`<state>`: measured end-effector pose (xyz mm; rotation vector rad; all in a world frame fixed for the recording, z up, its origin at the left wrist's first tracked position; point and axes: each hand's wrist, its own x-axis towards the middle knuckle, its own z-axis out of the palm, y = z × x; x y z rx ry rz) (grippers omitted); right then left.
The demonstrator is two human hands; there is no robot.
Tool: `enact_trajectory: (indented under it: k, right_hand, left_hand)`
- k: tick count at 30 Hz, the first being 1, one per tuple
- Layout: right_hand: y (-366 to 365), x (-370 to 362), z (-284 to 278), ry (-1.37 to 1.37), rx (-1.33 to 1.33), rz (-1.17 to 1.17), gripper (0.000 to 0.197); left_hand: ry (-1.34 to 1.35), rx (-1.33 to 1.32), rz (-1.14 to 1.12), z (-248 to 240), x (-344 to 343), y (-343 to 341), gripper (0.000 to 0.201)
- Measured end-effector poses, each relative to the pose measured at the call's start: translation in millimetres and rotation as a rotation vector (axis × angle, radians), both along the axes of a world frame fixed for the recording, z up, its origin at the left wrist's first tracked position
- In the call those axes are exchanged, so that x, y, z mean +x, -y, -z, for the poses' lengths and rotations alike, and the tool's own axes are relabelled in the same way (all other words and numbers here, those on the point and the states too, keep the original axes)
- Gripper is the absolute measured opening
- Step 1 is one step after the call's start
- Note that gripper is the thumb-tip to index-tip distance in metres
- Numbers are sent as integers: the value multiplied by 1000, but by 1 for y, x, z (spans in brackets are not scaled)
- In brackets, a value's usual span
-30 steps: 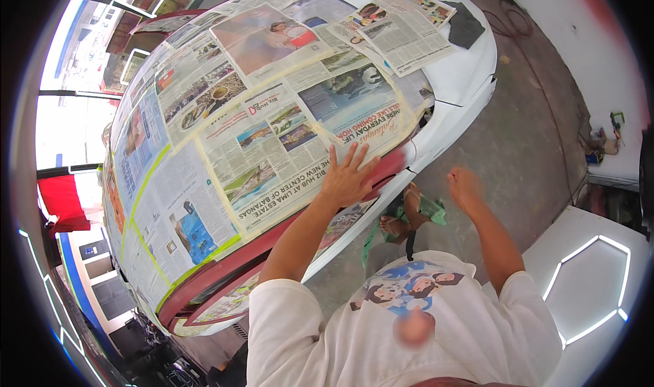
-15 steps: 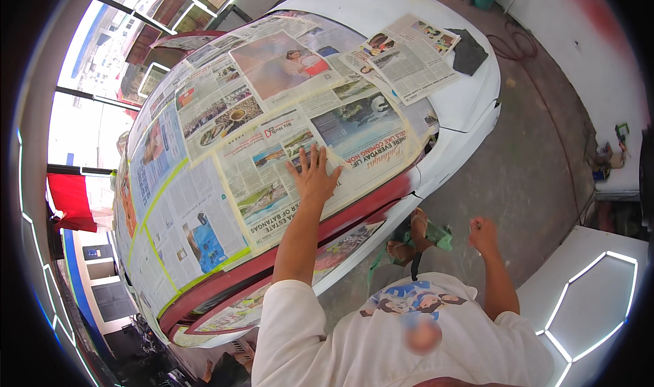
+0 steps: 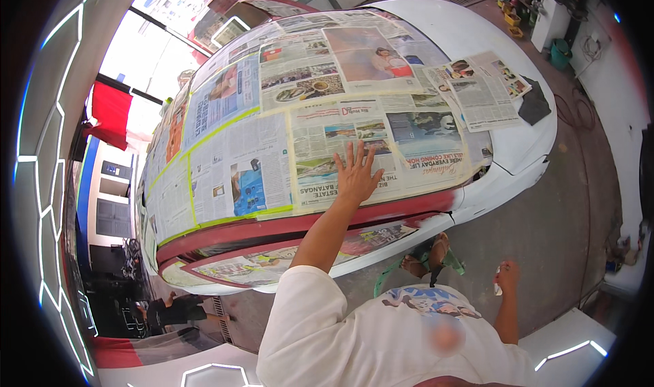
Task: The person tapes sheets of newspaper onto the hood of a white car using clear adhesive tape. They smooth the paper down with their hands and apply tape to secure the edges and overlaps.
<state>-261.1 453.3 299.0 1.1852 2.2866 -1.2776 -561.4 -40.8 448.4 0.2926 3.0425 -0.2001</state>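
Observation:
My left hand [image 3: 359, 176] lies flat with spread fingers on a newspaper sheet [image 3: 317, 132], which is taped over the windscreen and roof area of a car. Pale yellow masking tape [image 3: 294, 157] runs along the sheet's edges, and a bare dark red strip [image 3: 402, 208] of bodywork borders it on my side. Down at my right side, my right hand [image 3: 508, 275] is closed around a small whitish object [image 3: 498, 288]. Most of that object is hidden by the fingers, so its kind does not show.
Loose newspaper [image 3: 480, 98] and a dark grey cloth [image 3: 535, 103] lie on the white bonnet [image 3: 470, 36]. Bright green tape [image 3: 193, 189] crosses the covering farther left. A hose [image 3: 578, 111] coils on the floor near a green bucket [image 3: 560, 53]. Another person [image 3: 174, 312] is at lower left.
The view has swung left, so the car appears farther right. My left hand remains on the newspaper. My right hand has turned, and the pale object in it now shows.

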Motion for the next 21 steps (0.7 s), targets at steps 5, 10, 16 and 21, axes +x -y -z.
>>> enact_trajectory:
  k: [5, 10, 16, 21]
  right_hand:
    - [-20, 1, 49, 59, 135, -214, 27]
    - [-3, -35, -41, 140, 69, -108, 19]
    - [-12, -21, -24, 92, 45, -57, 17]
    - [-28, 3, 12, 171, 111, -120, 19]
  left_hand:
    - [6, -69, -79, -27, 36, 46, 71]
    - [140, -112, -270, -63, 68, 58, 71]
    - [-61, -222, -485, -75, 89, 77, 73]
    - [-98, -254, -623, -77, 100, 94, 72]
